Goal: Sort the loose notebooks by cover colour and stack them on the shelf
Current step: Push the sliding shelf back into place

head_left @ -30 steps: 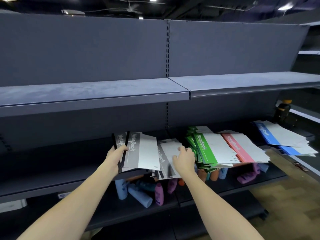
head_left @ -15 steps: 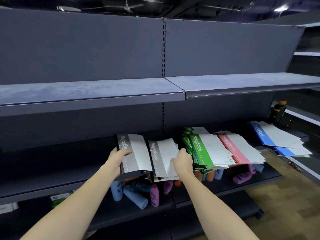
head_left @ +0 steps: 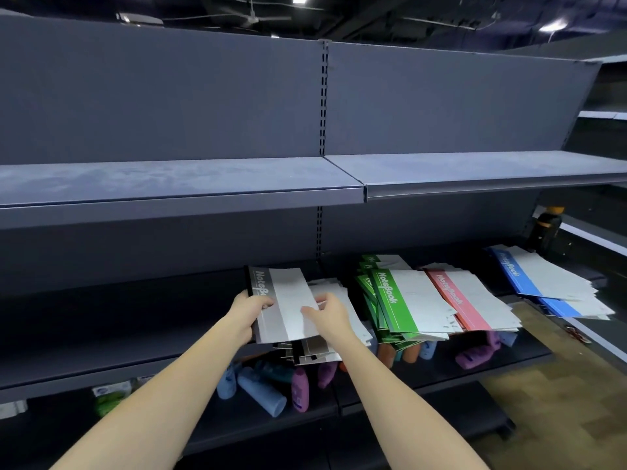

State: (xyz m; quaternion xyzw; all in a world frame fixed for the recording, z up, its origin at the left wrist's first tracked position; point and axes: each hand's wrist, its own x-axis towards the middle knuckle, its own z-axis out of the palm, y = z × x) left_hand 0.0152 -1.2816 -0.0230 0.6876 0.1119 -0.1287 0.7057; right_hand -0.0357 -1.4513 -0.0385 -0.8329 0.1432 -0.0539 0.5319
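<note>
"NoteBook" reads down every spine band; left hand [head_left: 249, 312] grips the grey notebook [head_left: 283, 305] at its spine, right hand [head_left: 327, 313] pinches its white edge, above the middle shelf [head_left: 101, 340]; green stack [head_left: 403, 296], pink notebook [head_left: 464, 300] and blue notebooks [head_left: 543, 279] lie rightward; bottles [head_left: 261, 390] below; dim store.

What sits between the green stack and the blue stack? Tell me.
The red notebook stack lies between the green stack and blue stack, shown in the head view.
</note>
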